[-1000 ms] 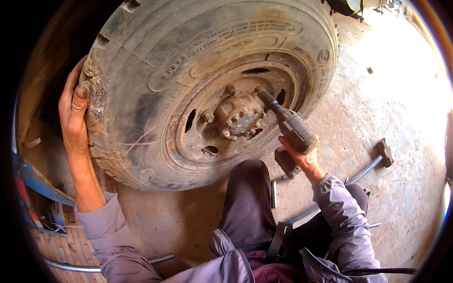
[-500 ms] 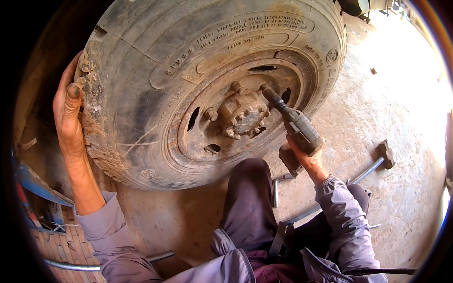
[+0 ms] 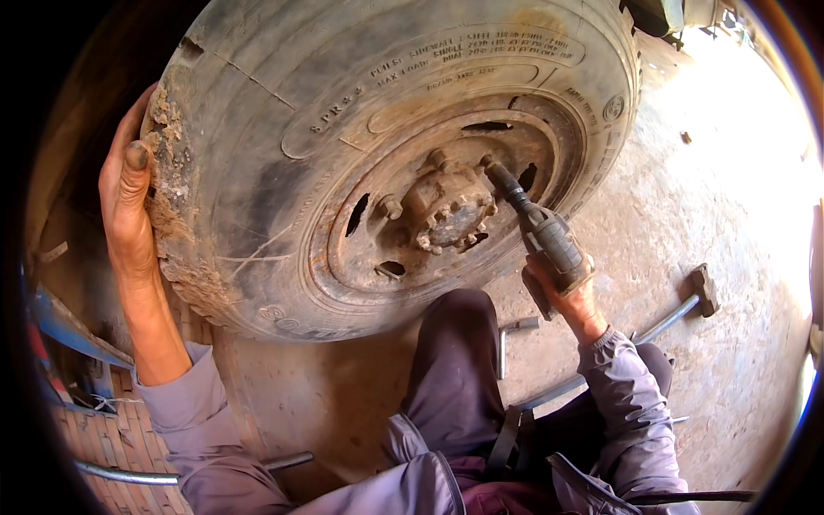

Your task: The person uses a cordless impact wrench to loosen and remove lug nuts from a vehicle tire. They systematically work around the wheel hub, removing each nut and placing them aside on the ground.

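A large worn tire (image 3: 245, 180) on a rusty rim (image 3: 343, 266) stands tilted in front of me. At its left edge my left hand (image 3: 130, 202) grips the crumbled, muddy tread; the thumb shows and most fingers are hidden behind. My right hand (image 3: 571, 296) is closed round the handle of a grey impact wrench (image 3: 556, 240). The wrench's long socket (image 3: 506, 182) points at the upper right of the hub (image 3: 451, 210) and meets the wheel at a lug position. Another lug nut (image 3: 389, 207) sits left of the hub.
A hammer (image 3: 705, 290) with a metal handle lies on the floor at right. An angled metal bar (image 3: 503, 352) lies by my knee (image 3: 463, 322). Another metal tube (image 3: 129, 475) crosses the lower left, near a blue metal part (image 3: 77, 330).
The wheel appears slightly further right in view. My right hand and the impact wrench have shifted a little right and down, the socket still at the same lug. My left hand stays on the tread.
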`<state>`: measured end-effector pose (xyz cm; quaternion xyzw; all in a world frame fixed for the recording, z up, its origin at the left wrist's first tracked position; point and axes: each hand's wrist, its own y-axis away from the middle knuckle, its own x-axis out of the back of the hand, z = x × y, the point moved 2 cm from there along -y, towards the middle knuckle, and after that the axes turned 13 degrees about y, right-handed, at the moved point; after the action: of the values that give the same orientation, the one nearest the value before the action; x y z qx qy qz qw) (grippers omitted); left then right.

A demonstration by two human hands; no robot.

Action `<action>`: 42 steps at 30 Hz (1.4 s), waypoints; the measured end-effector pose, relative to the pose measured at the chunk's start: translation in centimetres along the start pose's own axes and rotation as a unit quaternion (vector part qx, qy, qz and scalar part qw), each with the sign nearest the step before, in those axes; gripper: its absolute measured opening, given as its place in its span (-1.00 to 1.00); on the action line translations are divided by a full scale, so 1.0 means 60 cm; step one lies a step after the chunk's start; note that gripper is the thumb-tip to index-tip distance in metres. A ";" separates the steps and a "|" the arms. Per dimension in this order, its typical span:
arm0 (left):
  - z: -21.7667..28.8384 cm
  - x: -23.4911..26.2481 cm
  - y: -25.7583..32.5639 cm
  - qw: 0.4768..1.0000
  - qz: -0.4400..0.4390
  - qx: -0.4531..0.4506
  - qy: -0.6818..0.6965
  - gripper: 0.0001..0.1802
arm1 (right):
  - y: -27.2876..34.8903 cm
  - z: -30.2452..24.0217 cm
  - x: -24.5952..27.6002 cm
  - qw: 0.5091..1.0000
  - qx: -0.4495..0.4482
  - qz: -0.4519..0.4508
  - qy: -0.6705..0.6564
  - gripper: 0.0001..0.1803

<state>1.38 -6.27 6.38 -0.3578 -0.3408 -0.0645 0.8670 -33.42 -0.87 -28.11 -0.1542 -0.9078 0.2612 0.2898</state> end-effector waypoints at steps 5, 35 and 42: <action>0.001 0.006 -0.003 1.000 -0.011 -0.010 -0.018 0.02 | 0.005 0.006 -0.008 1.000 0.003 -0.009 -0.004 -0.61; 0.000 0.004 0.000 0.999 0.033 -0.014 -0.017 0.04 | -0.023 0.018 -0.018 0.995 0.079 -0.053 0.037 -0.45; -0.005 0.006 -0.002 1.000 0.019 -0.003 0.025 0.00 | -0.006 0.038 -0.023 0.992 0.013 -0.124 -0.006 -0.43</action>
<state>1.80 -6.53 6.53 -0.3648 -0.3123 -0.0578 0.8753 -33.73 -2.62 -30.10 -0.0353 -0.9179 0.2362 0.3169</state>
